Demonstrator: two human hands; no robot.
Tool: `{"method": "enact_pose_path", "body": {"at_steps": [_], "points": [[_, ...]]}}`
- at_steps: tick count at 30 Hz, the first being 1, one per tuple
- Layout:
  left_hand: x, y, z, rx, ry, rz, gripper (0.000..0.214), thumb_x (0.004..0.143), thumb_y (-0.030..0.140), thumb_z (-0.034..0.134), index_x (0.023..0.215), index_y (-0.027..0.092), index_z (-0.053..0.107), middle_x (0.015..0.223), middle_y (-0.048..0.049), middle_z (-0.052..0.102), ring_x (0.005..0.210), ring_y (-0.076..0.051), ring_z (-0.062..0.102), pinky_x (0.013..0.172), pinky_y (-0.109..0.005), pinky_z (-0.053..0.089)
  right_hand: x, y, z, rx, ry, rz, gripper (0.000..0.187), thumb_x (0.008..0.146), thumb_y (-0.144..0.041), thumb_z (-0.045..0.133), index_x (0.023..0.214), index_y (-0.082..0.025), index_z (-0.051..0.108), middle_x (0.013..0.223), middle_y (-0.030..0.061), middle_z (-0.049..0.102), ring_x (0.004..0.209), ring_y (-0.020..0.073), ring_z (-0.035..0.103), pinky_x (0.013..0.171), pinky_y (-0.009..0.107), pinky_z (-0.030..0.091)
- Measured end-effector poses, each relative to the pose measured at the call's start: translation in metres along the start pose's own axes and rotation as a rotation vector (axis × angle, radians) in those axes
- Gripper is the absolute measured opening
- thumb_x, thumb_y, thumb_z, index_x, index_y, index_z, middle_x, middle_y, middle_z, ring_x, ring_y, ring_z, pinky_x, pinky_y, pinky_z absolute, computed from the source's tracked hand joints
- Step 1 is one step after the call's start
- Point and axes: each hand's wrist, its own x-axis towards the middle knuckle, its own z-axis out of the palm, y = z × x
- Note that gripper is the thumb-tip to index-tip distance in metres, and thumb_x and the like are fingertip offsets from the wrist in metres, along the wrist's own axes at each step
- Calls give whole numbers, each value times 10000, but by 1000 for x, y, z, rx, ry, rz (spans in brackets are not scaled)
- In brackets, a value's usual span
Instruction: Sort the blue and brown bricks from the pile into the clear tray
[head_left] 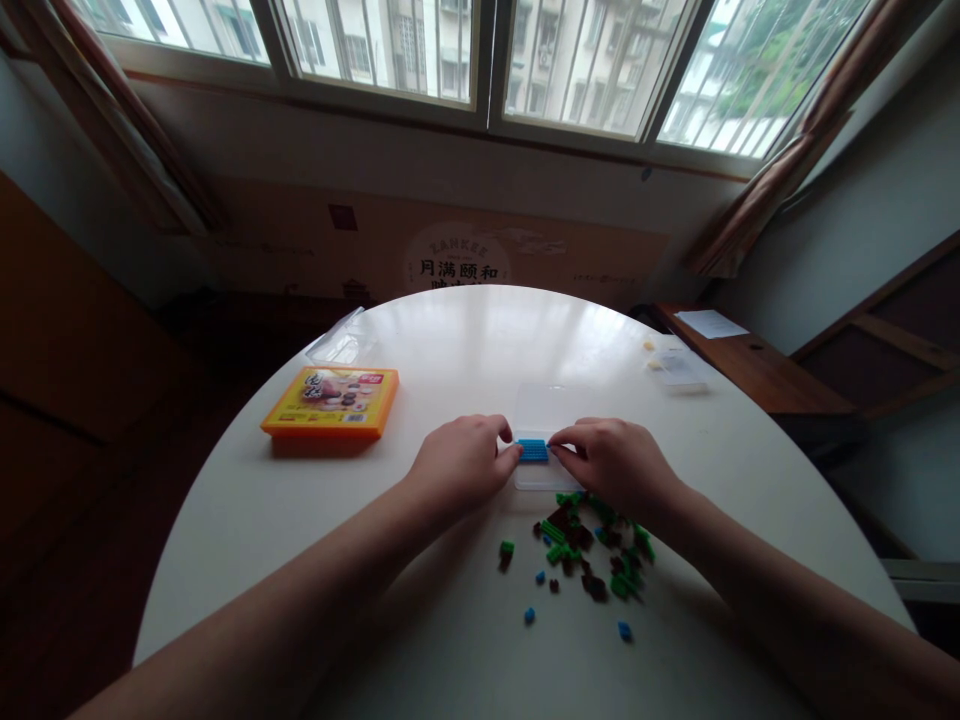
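While the left hand [466, 455] curls loosely, thumb at the left end of the blue block [533, 451], over the clear case [534, 481], the right hand [611, 460] at the other end, fingertips nearly meeting, both holds unclear, bricks [556, 534] scattered nearer.

Tbl [435, 365] looks smooth & glossy; blue pc [533, 451] = ridged plas.; case [551, 408] = clear plas.; curtain [795, 165] = cloth; desk [787, 378] = wood.

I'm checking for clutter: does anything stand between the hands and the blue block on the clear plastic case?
Nothing visible blocks them. The left hand reaches the left end of the blue block; the right hand is at its right end, too small to judge closely. The loose bricks lie nearer the wearer.
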Motion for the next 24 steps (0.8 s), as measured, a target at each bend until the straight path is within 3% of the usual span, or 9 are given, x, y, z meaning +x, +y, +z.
{"method": "enact_pose_path", "body": {"at_steps": [7,24], "points": [[0,-1,1,-3,4,0,303,880,463,500,1000,247,675,995,-48,721,896,-250,650,719,-338,486,-2,0,-4,-73,-20,12,214,879,-305,539,908,-279,749,862,-8,748,733,175,663,583,280,377],[1,1,1,-3,6,7,287,875,450,511,987,248,680,980,-40,724,893,-248,652,716,-343,491,-2,-3,-5,-52,-42,41,208,891,-363,548,863,-288,740,832,-17,743,718,179,654,583,283,379]]}}
